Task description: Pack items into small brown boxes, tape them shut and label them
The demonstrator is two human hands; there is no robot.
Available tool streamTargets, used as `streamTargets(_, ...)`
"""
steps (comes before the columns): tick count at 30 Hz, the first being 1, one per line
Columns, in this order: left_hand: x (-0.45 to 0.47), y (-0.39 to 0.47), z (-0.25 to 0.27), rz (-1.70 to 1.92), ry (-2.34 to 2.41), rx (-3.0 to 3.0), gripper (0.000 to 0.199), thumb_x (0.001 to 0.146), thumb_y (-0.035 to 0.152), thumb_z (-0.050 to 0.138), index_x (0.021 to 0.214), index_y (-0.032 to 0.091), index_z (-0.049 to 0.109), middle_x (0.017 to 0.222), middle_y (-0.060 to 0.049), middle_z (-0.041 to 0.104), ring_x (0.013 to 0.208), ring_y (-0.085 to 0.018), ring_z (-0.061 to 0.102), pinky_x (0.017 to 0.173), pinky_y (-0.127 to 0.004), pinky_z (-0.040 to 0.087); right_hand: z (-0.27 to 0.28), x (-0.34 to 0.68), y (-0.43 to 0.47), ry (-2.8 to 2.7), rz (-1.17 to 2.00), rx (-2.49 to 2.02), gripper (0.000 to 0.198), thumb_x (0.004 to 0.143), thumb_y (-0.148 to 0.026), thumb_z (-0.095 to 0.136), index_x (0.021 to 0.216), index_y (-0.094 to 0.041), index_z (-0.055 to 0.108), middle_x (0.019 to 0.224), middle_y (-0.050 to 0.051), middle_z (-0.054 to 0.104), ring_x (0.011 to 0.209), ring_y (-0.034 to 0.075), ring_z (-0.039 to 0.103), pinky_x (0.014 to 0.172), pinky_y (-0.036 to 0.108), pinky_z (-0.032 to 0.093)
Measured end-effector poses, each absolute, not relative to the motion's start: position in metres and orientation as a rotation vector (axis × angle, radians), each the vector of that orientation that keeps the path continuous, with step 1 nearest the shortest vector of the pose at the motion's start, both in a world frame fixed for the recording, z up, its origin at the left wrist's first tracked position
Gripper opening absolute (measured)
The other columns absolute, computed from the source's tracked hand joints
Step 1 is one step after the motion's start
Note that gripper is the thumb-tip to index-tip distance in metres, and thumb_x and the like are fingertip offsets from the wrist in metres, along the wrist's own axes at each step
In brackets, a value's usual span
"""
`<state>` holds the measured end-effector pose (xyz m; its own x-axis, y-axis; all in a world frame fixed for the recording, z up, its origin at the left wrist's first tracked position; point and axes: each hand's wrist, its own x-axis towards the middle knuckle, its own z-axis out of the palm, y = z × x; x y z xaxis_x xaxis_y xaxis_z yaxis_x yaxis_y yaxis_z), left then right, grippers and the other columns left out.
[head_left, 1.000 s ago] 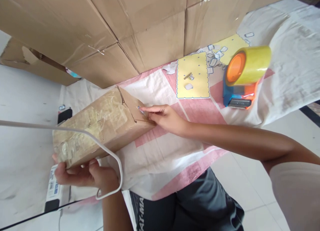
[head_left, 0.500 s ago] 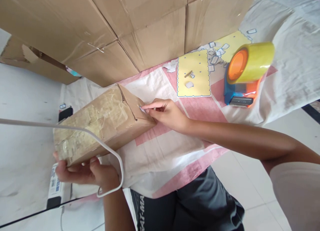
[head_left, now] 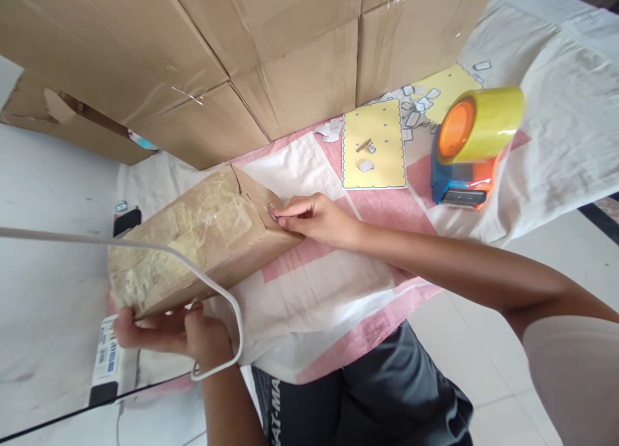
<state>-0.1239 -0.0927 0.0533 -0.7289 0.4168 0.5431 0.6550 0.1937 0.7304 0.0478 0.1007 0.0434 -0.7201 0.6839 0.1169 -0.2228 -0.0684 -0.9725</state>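
A long cardboard box (head_left: 232, 240), its top covered in wrinkled clear tape, lies slantwise on the cloth. My left hand (head_left: 169, 330) grips its near left corner, thumb along the edge and the other fingers partly hidden beneath. At the right end face, my right hand (head_left: 314, 220) is closed in a pinch with the fingertips against the cardboard. A tiny pale bit shows between those fingertips, too small to name. Dark slits run along the box's edge close to the pinch. A white cable (head_left: 213, 281) passes in front of the left wrist.
Large taped cartons (head_left: 300, 72) stand behind. To the right are a yellow card (head_left: 374, 127) with small bits on it, scattered white labels (head_left: 423, 104) and a tape dispenser (head_left: 474, 143) with yellow tape. A black phone-like object (head_left: 126, 222) and a marker-like white object (head_left: 106, 356) lie left.
The box has shifted slightly right, and the edge beside its end face looks more parted. My right fingertips have moved slightly down on that face. My left hand keeps its grip.
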Motion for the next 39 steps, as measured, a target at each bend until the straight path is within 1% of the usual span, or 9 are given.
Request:
streamTargets(2, -0.122, -0.094, 0.052, -1.611, -2.111, -0.998, 0.081, 0.055, 0.028, 0.051, 0.132, 0.034, 0.026, 0.149, -0.008, 0.037, 0.135, -0.030, 0.049, 0.100, -0.050, 0.052, 0.046, 0.049, 0.101, -1.565, 1.840, -0.560, 0.017, 0.088, -0.024, 0.073, 0.100, -0.022, 0.084, 0.093, 0.000, 0.076, 0.082, 0.013, 0.066, 0.081, 0.029, 0.053)
streamTargets(5, -0.124, -0.095, 0.050, -1.599, -2.058, -0.984, 0.079, 0.057, 0.022, 0.055, 0.133, 0.030, 0.032, 0.146, -0.010, 0.044, 0.125, -0.025, 0.056, 0.100, -0.045, 0.053, 0.050, 0.052, 0.103, -1.527, 1.847, -0.651, 0.028, 0.085, -0.025, 0.076, 0.112, -0.019, 0.081, 0.084, -0.002, 0.069, 0.071, 0.011, 0.057, 0.071, 0.027, 0.048)
streamTargets(9, -0.130, -0.097, 0.046, -1.583, -2.009, -1.017, 0.080, 0.057, 0.022, 0.053, 0.134, 0.026, 0.033, 0.157, -0.015, 0.039, 0.135, -0.028, 0.053, 0.105, -0.049, 0.052, 0.057, 0.056, 0.109, -1.488, 1.842, -0.703, 0.031, 0.081, -0.026, 0.079, 0.112, -0.019, 0.079, 0.083, -0.002, 0.067, 0.074, 0.011, 0.057, 0.074, 0.027, 0.047)
streamTargets(14, -0.136, -0.098, 0.042, -1.572, -1.937, -1.100, 0.081, 0.060, 0.018, 0.055, 0.137, 0.026, 0.033, 0.162, -0.016, 0.038, 0.158, -0.032, 0.033, 0.111, -0.059, 0.049, 0.066, 0.060, 0.110, -1.537, 1.793, -0.723, 0.015, 0.085, -0.021, 0.069, 0.091, -0.018, 0.082, 0.091, 0.002, 0.077, 0.077, 0.013, 0.059, 0.073, 0.028, 0.045)
streamTargets(22, -0.134, -0.102, 0.042, -1.542, -1.966, -1.130, 0.086, 0.059, 0.013, 0.051, 0.142, 0.028, 0.036, 0.167, -0.011, 0.036, 0.155, -0.027, 0.041, 0.119, -0.056, 0.043, 0.067, 0.061, 0.102, -1.616, 1.735, -0.688, 0.016, 0.084, -0.014, 0.067, 0.083, -0.018, 0.082, 0.085, 0.002, 0.076, 0.071, 0.012, 0.059, 0.067, 0.027, 0.044)
streamTargets(29, -0.131, -0.098, 0.046, -1.524, -2.016, -1.075, 0.086, 0.054, 0.022, 0.048, 0.138, 0.030, 0.034, 0.164, -0.011, 0.034, 0.156, -0.034, 0.037, 0.115, -0.059, 0.045, 0.062, 0.060, 0.104, -1.665, 1.683, -0.657, 0.019, 0.087, -0.014, 0.062, 0.088, -0.018, 0.081, 0.093, 0.003, 0.076, 0.080, 0.013, 0.065, 0.073, 0.028, 0.050)
streamTargets(32, -0.126, -0.095, 0.050, -1.542, -2.043, -1.030, 0.082, 0.053, 0.024, 0.048, 0.134, 0.030, 0.033, 0.162, -0.012, 0.036, 0.155, -0.033, 0.038, 0.114, -0.057, 0.046, 0.056, 0.060, 0.109, -1.875, 1.483, -0.732, 0.023, 0.087, -0.012, 0.062, 0.099, -0.017, 0.081, 0.103, 0.006, 0.073, 0.086, 0.016, 0.064, 0.079, 0.031, 0.051)
streamTargets(36, -0.121, -0.094, 0.055, -1.549, -2.060, -1.012, 0.081, 0.055, 0.023, 0.048, 0.134, 0.028, 0.033, 0.166, -0.014, 0.034, 0.154, -0.027, 0.040, 0.116, -0.050, 0.045, 0.052, 0.063, 0.116, -2.373, 1.051, -0.790, 0.030, 0.082, -0.007, 0.066, 0.104, -0.019, 0.082, 0.119, 0.012, 0.066, 0.110, 0.028, 0.057, 0.093, 0.040, 0.048)
streamTargets(39, -0.124, -0.095, 0.053, -1.515, -2.058, -1.067, 0.083, 0.055, 0.023, 0.048, 0.135, 0.028, 0.030, 0.167, -0.014, 0.032, 0.155, -0.029, 0.038, 0.116, -0.051, 0.044, 0.051, 0.063, 0.119, -2.551, 0.922, -0.760, 0.028, 0.084, -0.006, 0.064, 0.102, -0.018, 0.082, 0.118, 0.014, 0.067, 0.110, 0.029, 0.055, 0.093, 0.041, 0.047)
